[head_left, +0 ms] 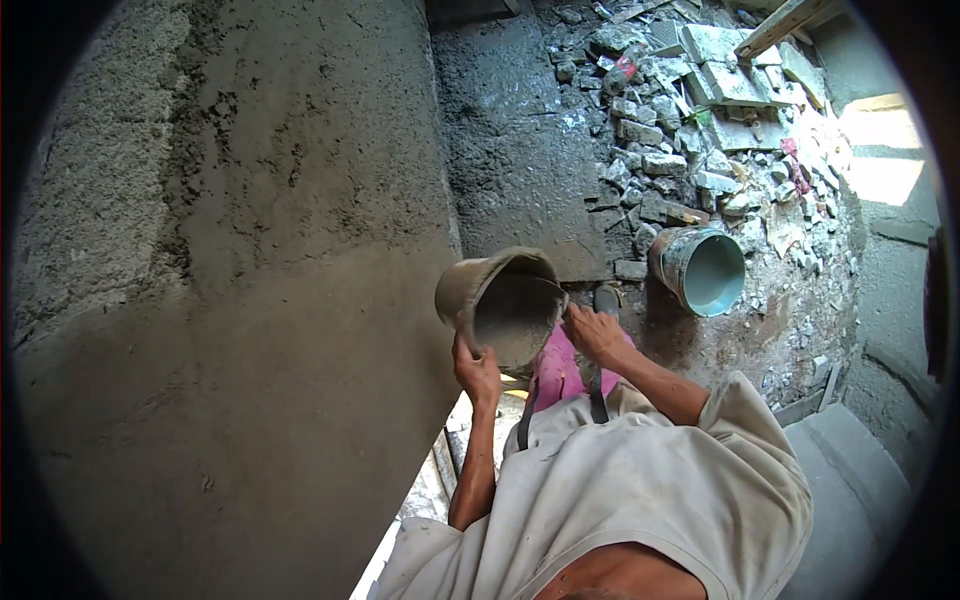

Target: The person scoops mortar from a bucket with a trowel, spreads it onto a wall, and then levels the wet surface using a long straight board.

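A mud-coated bucket (458, 292) is tilted in front of me, its mouth facing toward my body, close beside the plastered wall. Grey wet mortar (505, 335) coats its inside. My left hand (477, 375) is closed on the lower left of the rim, thumb on the near side. At the opposite side of the rim, my right hand (595, 335) is closed, its fingers curled against the bucket's edge. Part of its grip is hidden from view.
The wall (330, 380) on the left carries smooth grey plaster, with rougher patches farther up. A pale blue bucket (715, 272) with greyish contents stands to the right. Broken rubble (650, 160) and stacked slabs (735, 80) lie beyond it. A wooden beam (785, 25) juts in at upper right.
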{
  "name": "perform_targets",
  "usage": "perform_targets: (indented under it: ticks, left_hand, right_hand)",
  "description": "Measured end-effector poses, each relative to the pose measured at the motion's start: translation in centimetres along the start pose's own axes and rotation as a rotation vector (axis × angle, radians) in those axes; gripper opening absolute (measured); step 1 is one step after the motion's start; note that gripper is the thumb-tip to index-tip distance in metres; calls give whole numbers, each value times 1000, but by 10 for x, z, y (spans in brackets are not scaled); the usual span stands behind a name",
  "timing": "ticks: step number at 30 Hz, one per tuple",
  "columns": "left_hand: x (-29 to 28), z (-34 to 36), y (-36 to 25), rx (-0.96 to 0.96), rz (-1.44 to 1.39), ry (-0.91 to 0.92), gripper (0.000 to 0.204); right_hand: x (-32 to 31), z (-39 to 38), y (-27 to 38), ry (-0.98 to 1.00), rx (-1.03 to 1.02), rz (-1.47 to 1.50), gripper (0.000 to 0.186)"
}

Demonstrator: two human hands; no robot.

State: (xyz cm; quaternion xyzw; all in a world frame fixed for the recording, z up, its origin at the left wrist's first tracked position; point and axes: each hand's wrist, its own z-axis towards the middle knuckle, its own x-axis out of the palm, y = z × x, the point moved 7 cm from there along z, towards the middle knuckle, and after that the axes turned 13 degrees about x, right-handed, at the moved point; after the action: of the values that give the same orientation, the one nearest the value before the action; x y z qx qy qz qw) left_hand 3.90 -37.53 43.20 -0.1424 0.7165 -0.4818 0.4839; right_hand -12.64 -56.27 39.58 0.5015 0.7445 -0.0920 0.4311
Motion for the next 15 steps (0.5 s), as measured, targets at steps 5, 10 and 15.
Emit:
perform_targets:
  ticks: [5, 10, 15]
  left_hand:
    - [-18, 38, -55, 157, 220, 41, 62]
    - [-21, 46, 33, -539, -519, -140, 59]
    - [-14, -14, 83, -898, -759, -378, 63]
  right_hand:
    - [17, 10, 25, 722, 93, 738, 35]
    - [-40, -12, 66, 887, -85, 940, 41]
    - [-119, -31, 67, 729, -105, 1230, 32]
